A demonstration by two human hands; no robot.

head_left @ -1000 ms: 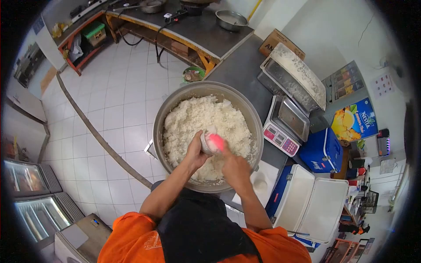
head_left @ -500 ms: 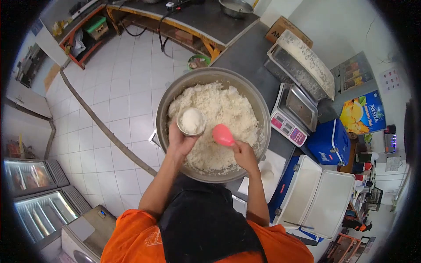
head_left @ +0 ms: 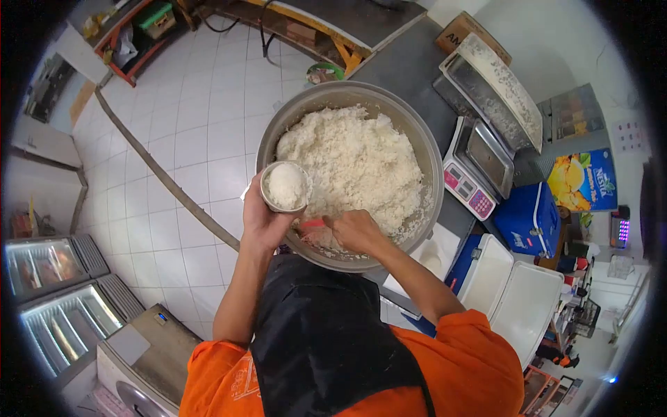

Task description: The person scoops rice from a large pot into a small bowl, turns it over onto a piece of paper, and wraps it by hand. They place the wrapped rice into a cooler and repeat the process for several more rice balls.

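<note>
A big round metal pot (head_left: 432, 149) holds a mound of cooked white rice (head_left: 354, 156). My left hand (head_left: 264, 221) is closed around a small round cup (head_left: 283, 207) heaped with rice, held over the pot's left rim. My right hand (head_left: 358, 231) is closed on the handle of a pink rice paddle (head_left: 314, 224), low in the pot near its front edge. The paddle's blade is partly hidden by rice and by my fingers.
Right of the pot stands a weighing scale (head_left: 469, 191), with a rice-smeared metal container (head_left: 486, 94) behind it. A blue cooler (head_left: 526, 219) and an open white cooler box (head_left: 524, 306) sit further right. Tiled floor (head_left: 187, 174) lies to the left.
My left hand has moved the cup left to the pot's rim. The paddle in my right hand has gone from above the rice down and left into it. The camera view has shifted slightly.
</note>
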